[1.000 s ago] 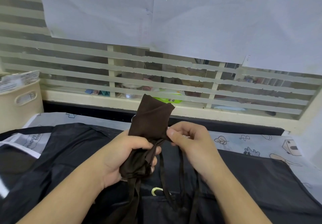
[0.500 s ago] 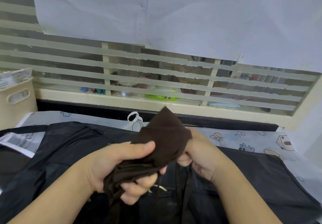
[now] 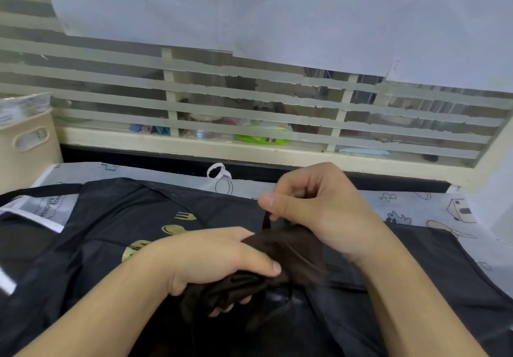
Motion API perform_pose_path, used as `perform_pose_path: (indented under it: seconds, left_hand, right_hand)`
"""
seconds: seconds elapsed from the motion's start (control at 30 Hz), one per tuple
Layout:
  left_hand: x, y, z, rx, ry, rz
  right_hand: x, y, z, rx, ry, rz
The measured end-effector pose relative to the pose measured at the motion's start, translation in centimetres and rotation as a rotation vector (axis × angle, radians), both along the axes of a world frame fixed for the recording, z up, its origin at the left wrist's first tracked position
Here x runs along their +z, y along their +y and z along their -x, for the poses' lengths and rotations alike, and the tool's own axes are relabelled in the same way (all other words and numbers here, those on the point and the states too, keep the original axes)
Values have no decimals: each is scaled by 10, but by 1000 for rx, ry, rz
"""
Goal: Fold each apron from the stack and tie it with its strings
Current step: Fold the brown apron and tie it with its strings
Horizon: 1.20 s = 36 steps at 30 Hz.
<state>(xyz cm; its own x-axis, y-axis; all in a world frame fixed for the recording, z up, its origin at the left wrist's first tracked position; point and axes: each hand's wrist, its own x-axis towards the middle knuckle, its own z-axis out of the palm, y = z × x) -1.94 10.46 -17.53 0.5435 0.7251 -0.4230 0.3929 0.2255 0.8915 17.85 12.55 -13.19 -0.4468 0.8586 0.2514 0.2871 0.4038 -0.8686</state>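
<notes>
— Fingers (image 3: 261,269) of my left hand (image 3: 211,259) clench the brown apron bundle (image 3: 280,256); right hand (image 3: 319,212) pinches its string (image 3: 266,222) just above.

— Handling?

— Soft, limp, probably slippery; grip the middle.

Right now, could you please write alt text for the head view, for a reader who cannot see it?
A person's left hand grips a folded brown apron while the right hand pinches one of its strings above it. Beneath lies a black apron with gold cutlery prints, on a white patterned table cover before a striped window.
</notes>
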Motion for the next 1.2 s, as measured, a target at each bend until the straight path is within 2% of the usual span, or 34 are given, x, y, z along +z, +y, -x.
perform_pose_path:
  seconds: [0.07, 0.13, 0.2, 0.27, 0.37, 0.47, 0.57, 0.67, 0.8, 0.9, 1.0, 1.07, 1.13, 1.2]
  left_hand:
    - [3, 2, -5, 177, -67, 41]
    - [-4, 11, -7, 394, -141, 16]
    - [-10, 16, -5, 567, -265, 20]
    - [-5, 20, 0, 669, -422, 53]
    - [3, 20, 7, 577, -579, 107]
    - [1, 19, 13, 410, -618, 26]
    - [2, 19, 20, 368, -695, 13]
    - [2, 18, 22, 347, -748, 43]
    - [3, 19, 17, 440, -731, 68]
    - [4, 22, 22, 372, -776, 99]
    - [3, 21, 28, 268, -795, 148]
    - [2, 20, 28, 228, -758, 158]
    - [2, 19, 26, 234, -743, 153]
    - [3, 18, 24, 331, -685, 76]
  right_hand:
    - [2, -5, 2, -138, -150, -204]
    - [2, -10, 6, -206, -210, -305]
    - [-1, -10, 10, -208, -166, -314]
    - [-8, -5, 14, -186, -119, -223]
    - [-24, 3, 23, -103, -82, 24]
    - [-33, 8, 25, -72, 57, 210]
    - [-34, 11, 23, -133, 144, 200]
    - [-33, 13, 19, -113, 141, 179]
    - [-30, 8, 16, 136, 69, 353]
    - [-32, 15, 13, 42, 216, 480]
    - [-40, 26, 9, -31, 210, 388]
    - [-45, 26, 10, 97, 129, 314]
    - [-48, 23, 13, 148, 61, 293]
    - [-46, 22, 15, 103, 93, 316]
